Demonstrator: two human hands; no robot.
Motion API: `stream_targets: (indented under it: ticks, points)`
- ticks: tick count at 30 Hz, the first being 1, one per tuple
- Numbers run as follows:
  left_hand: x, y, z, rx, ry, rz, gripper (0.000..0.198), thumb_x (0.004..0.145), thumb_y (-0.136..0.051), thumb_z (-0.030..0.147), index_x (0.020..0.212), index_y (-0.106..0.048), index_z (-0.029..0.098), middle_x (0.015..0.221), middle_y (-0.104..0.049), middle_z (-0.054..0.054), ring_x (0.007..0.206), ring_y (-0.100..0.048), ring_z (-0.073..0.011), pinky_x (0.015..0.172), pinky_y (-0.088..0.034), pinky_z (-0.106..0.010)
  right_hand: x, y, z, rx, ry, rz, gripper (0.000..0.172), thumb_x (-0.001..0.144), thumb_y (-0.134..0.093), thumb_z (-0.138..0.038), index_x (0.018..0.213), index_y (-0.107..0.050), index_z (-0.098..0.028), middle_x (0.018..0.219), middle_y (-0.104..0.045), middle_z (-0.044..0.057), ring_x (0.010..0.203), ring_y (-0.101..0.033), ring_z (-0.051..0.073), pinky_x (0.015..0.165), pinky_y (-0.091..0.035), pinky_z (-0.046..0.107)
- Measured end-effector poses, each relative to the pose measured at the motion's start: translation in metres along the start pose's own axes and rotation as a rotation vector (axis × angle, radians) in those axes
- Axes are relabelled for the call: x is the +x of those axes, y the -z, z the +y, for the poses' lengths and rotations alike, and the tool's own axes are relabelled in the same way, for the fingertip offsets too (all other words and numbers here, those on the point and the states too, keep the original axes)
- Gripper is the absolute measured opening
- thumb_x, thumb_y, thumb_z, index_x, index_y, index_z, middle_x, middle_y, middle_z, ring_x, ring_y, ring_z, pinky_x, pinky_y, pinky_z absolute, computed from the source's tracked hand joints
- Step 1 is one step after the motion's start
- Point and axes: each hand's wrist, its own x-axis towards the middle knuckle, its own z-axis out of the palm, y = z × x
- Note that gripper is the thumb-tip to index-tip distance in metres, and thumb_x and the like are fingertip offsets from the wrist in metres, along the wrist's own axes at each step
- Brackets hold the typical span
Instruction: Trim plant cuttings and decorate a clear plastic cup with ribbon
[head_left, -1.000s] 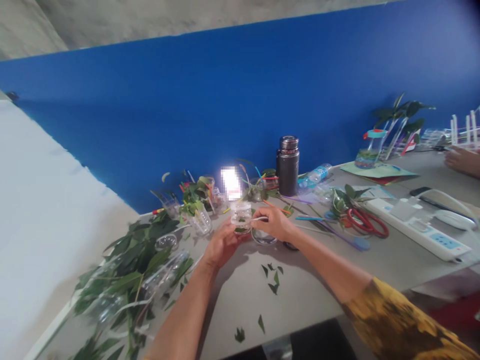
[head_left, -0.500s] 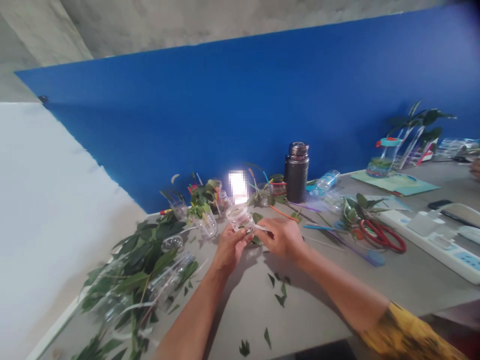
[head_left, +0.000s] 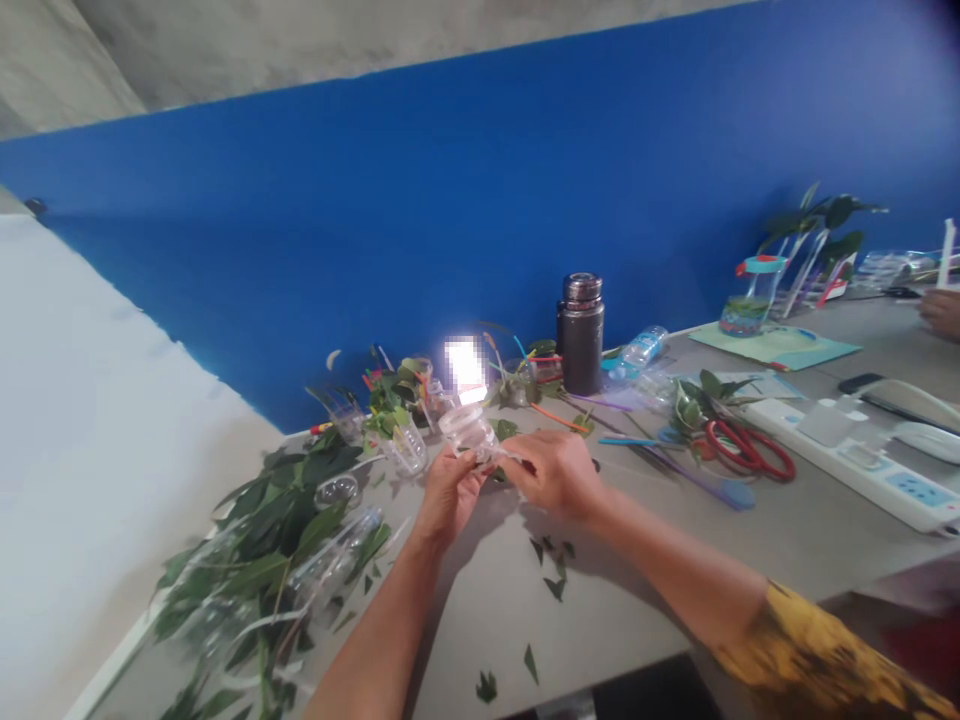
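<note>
My left hand (head_left: 451, 497) is closed around a clear plastic bottle piece (head_left: 466, 428), its wide round end tilted up and away from me. Against its lower right side, my right hand (head_left: 559, 474) pinches a thin whitish strip (head_left: 507, 455); whether it is a pipe cleaner or something else I cannot tell. Both hands are close together above the grey table. Just behind them glows a bright, blurred-out screen (head_left: 465, 370). A clear cup with green leaves (head_left: 406, 446) stands to the left of the bottle piece. Cut leaf scraps (head_left: 555, 588) lie below my right hand.
Leafy branches (head_left: 259, 540) and clear bottles crowd the left edge. At the back stands a dark thermos (head_left: 582, 335). Red-handled scissors (head_left: 750, 450), a white power strip (head_left: 862, 465) and a lidded jar (head_left: 752, 297) are to the right. Another person's hand (head_left: 940, 313) shows far right.
The view has turned slightly right, so things sit further left. My hands still hold the bottle piece and the strip. The other person's hand has come further into view with a white stick.
</note>
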Motion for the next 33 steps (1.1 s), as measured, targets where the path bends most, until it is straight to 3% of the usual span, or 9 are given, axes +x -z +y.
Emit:
stream_targets:
  ticks: [4, 9, 15, 20, 23, 27, 30, 33]
  points:
    - [0.002, 0.011, -0.004, -0.027, 0.033, -0.018, 0.054, 0.075, -0.086, 0.040, 0.122, -0.069, 0.019, 0.113, -0.077, -0.009, 0.096, -0.073, -0.0219, 0.078, -0.057, -0.031, 0.003, -0.001, 0.009, 0.085, -0.151, -0.003, 0.022, 0.096, -0.058, -0.032, 0.092, -0.078, -0.024, 0.075, -0.076, 0.004, 0.067, -0.063, 0.017, 0.064, -0.034, 0.027]
    - [0.000, 0.010, -0.003, 0.020, 0.046, -0.035, 0.058, 0.072, -0.088, 0.034, 0.124, -0.067, 0.020, 0.116, -0.076, -0.009, 0.097, -0.073, -0.0242, 0.077, -0.058, -0.033, 0.003, -0.002, 0.011, 0.055, -0.160, -0.023, 0.023, 0.095, -0.058, -0.032, 0.092, -0.080, -0.023, 0.076, -0.076, 0.005, 0.069, -0.065, 0.018, 0.065, -0.036, 0.027]
    - [0.003, 0.014, -0.005, 0.225, 0.029, 0.174, 0.048, 0.067, -0.089, 0.036, 0.107, -0.069, 0.020, 0.099, -0.077, -0.004, 0.081, -0.072, -0.0213, 0.060, -0.054, -0.027, 0.011, 0.008, 0.024, -0.034, -0.246, -0.133, 0.018, 0.093, -0.065, -0.036, 0.096, -0.080, -0.026, 0.082, -0.078, 0.003, 0.076, -0.067, 0.020, 0.067, -0.038, 0.028]
    - [0.009, 0.024, -0.005, 0.350, 0.067, 0.295, 0.046, 0.063, -0.090, 0.036, 0.100, -0.067, 0.019, 0.088, -0.075, -0.003, 0.067, -0.072, -0.0190, 0.047, -0.047, -0.022, 0.021, 0.032, 0.046, -0.243, -0.322, -0.170, 0.020, 0.093, -0.065, -0.028, 0.105, -0.080, -0.022, 0.107, -0.079, 0.010, 0.099, -0.067, 0.026, 0.077, -0.043, 0.030]
    - [0.011, 0.026, -0.004, 0.363, 0.084, 0.315, 0.048, 0.063, -0.090, 0.033, 0.102, -0.067, 0.018, 0.089, -0.075, -0.004, 0.060, -0.072, -0.0182, 0.045, -0.048, -0.023, 0.010, 0.048, 0.054, -0.377, -0.389, -0.349, 0.022, 0.095, -0.059, -0.025, 0.088, -0.080, -0.022, 0.092, -0.079, 0.011, 0.087, -0.069, 0.026, 0.072, -0.043, 0.032]
    - [0.010, 0.021, -0.003, 0.336, 0.105, 0.342, 0.050, 0.063, -0.090, 0.030, 0.104, -0.065, 0.018, 0.091, -0.075, -0.004, 0.059, -0.073, -0.0179, 0.044, -0.050, -0.022, -0.025, 0.055, 0.056, -0.394, -0.216, -0.701, 0.013, 0.089, -0.065, -0.022, 0.088, -0.078, -0.019, 0.096, -0.077, 0.012, 0.095, -0.070, 0.028, 0.077, -0.047, 0.033]
    - [0.009, 0.016, 0.000, 0.273, 0.133, 0.302, 0.051, 0.062, -0.090, 0.030, 0.105, -0.064, 0.016, 0.090, -0.074, -0.003, 0.060, -0.073, -0.0176, 0.044, -0.049, -0.022, -0.046, 0.051, 0.055, -0.407, -0.181, -0.724, 0.019, 0.089, -0.068, -0.022, 0.104, -0.076, -0.014, 0.111, -0.075, 0.017, 0.110, -0.067, 0.033, 0.089, -0.050, 0.038]
    - [0.007, 0.014, 0.003, 0.268, 0.179, 0.279, 0.054, 0.061, -0.091, 0.033, 0.105, -0.065, 0.017, 0.087, -0.072, -0.002, 0.058, -0.071, -0.0163, 0.045, -0.049, -0.022, -0.052, 0.048, 0.055, -0.433, -0.207, -0.714, 0.024, 0.089, -0.066, -0.020, 0.110, -0.074, -0.013, 0.113, -0.074, 0.018, 0.110, -0.068, 0.033, 0.091, -0.050, 0.039]
